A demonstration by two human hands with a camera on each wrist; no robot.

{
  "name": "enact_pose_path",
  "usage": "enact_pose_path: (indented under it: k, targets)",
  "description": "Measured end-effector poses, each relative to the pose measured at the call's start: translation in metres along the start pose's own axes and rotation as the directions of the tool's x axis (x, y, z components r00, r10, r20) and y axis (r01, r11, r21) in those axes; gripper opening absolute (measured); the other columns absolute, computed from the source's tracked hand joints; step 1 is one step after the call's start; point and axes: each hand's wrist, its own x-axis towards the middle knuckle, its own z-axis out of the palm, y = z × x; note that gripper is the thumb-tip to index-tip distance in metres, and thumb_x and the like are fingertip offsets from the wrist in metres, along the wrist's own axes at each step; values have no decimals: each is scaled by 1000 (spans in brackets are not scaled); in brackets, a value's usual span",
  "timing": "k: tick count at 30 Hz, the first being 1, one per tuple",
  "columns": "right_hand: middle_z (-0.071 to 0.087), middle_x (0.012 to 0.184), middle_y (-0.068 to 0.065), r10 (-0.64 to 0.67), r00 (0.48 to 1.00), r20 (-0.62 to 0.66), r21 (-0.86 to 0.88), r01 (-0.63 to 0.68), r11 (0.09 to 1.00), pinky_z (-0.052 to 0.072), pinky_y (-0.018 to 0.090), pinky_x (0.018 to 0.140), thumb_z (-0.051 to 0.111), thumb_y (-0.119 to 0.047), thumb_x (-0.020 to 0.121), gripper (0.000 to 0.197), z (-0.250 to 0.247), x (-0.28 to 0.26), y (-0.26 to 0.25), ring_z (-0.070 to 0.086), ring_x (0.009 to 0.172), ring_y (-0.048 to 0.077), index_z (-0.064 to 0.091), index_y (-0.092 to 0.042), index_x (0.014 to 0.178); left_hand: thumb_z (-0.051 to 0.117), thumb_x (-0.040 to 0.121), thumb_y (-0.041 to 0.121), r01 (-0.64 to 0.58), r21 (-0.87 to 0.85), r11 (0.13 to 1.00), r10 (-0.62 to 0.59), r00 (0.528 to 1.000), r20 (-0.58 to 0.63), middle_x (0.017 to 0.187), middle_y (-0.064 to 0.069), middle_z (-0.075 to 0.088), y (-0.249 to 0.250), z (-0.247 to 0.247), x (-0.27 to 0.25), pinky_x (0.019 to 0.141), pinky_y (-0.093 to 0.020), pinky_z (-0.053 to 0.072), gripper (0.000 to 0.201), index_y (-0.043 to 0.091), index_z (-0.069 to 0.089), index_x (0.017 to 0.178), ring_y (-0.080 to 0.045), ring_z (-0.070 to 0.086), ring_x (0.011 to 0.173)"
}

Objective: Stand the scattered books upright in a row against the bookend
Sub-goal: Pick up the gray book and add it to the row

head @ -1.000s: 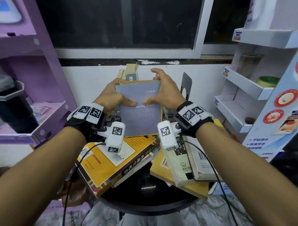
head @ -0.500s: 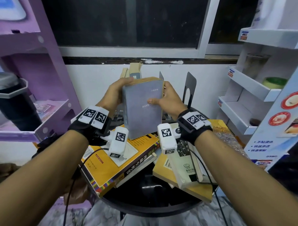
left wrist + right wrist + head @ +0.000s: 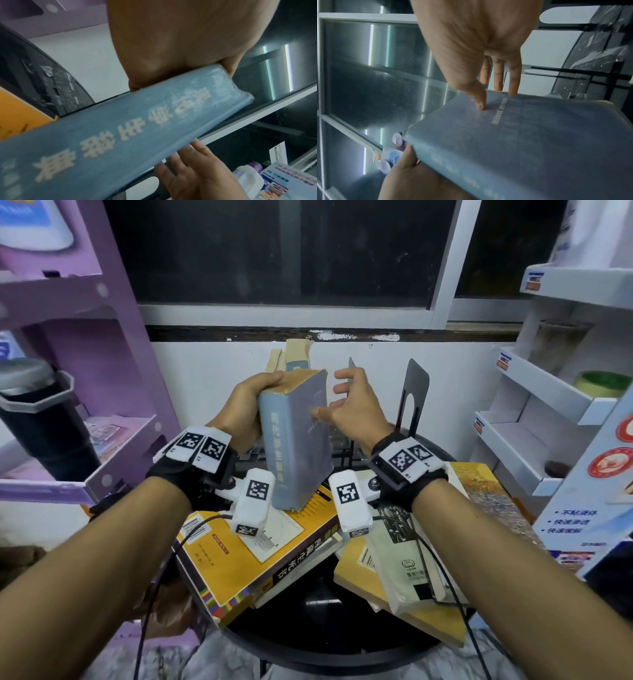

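Note:
A thick blue-grey book (image 3: 294, 446) stands nearly upright over the book pile, spine toward me. My left hand (image 3: 246, 405) grips its top left corner, fingers curled over the upper edge. My right hand (image 3: 352, 402) is beside the cover with fingers spread; only the thumb touches the cover. In the left wrist view the spine (image 3: 120, 135) runs under the left palm (image 3: 171, 40). The right wrist view shows the thumb (image 3: 479, 105) pressing on the cover (image 3: 522, 148). A black metal bookend (image 3: 416, 385) stands behind my right hand. A few books (image 3: 294, 354) stand behind the held one.
A yellow book (image 3: 253, 553) lies flat on other books on the round black table (image 3: 325, 628). More books (image 3: 400, 559) are piled at the right. A purple shelf unit (image 3: 85, 405) flanks the left, a white display rack (image 3: 534, 412) the right.
The blue-grey book has turned from cover-facing to spine-facing and more upright. My right hand has let go of its edge and opened, while my left hand still holds it.

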Motion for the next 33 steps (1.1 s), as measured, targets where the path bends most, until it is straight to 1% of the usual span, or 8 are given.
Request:
enact_pose_path:
  k: [3,8,12,15,20,23,26,33]
  targets:
    - [64,113,1,-2,1000,29,73,-1,997,57,45,85,58,1,87,34,9,0,1,66,101,20,56,-13,118,41,94,32,-22,-40,999,23,1000,21,112,-19,66,-3,11,0,89,-38,47,43,4,62,119,-27,61,95]
    - [62,115,5,18,995,101,254,-44,966,53,20,60,49,-1,95,29,-2,-4,0,64,92,14,52,-10,122,46,90,31,-41,76,996,43,999,-20,106,4,61,-3,14,3,76,-30,43,38,16,54,124,-10,55,94]
    - [65,108,3,-3,972,236,273,-63,960,54,31,78,52,-20,97,9,-11,-12,-3,64,96,12,58,-17,102,61,67,48,-28,138,990,43,993,-106,115,1,61,-4,10,14,85,-35,43,66,15,57,124,-13,58,105]
    - [62,115,1,-32,961,276,189,-22,982,47,39,91,52,-42,92,26,-15,-21,-9,57,107,14,63,-21,103,64,55,56,-22,167,986,52,983,-174,119,-4,57,-6,8,24,90,-38,41,83,12,54,124,-19,57,108]
    - [51,125,1,-77,942,326,140,33,990,51,26,81,54,-54,76,56,-12,-41,-22,58,101,8,56,-23,123,66,49,54,-8,137,991,29,988,-154,111,-14,55,-10,1,35,71,-30,49,107,-3,38,135,-20,59,90]
    - [53,126,-1,-139,947,289,-24,153,988,53,30,87,72,-52,74,76,-6,-45,-19,59,106,11,43,-23,139,66,66,48,-4,158,987,24,991,-128,111,-15,56,-5,7,30,80,-33,52,83,-3,45,128,-24,60,97]
    - [59,122,-3,-206,962,179,-155,234,960,52,28,87,79,-49,71,80,-1,-50,-19,60,103,10,43,-24,138,51,95,28,13,221,975,4,997,-78,102,-10,55,-5,9,36,63,-18,50,33,4,50,117,-17,56,85]
    - [65,104,-7,-198,980,35,-215,200,956,47,17,64,76,-37,73,63,-8,-51,-23,61,84,7,51,-22,129,63,89,27,61,262,963,-36,994,-101,77,2,51,4,15,41,45,-15,45,39,8,39,113,-2,56,49]
